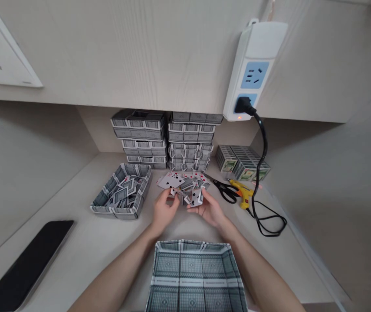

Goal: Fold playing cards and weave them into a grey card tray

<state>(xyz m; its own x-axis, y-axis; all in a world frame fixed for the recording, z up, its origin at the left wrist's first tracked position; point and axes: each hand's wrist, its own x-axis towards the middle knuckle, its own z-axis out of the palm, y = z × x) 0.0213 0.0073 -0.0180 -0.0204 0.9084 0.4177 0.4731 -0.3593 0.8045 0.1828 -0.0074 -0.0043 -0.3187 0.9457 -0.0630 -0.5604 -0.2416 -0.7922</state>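
Note:
In the middle of the desk, my right hand (210, 209) is closed on a folded playing card (196, 198), its black pips facing up. Just to the left, my left hand (165, 207) pinches a small white piece of card (174, 191); its exact shape is too small to make out. Right behind both hands lie loose playing cards (172, 180), some face up and some back up. Between my forearms, close to me, stands an open box made of playing cards (192, 264), with grey patterned card backs inside.
On the left, a card tray (96, 209) holds many folded cards. Stacked card boxes (190, 134) line the back beside packed card decks (242, 162). Black scissors (226, 190) and a yellow glue gun (244, 193) with a looping cord lie right. A power strip (253, 69) hangs above.

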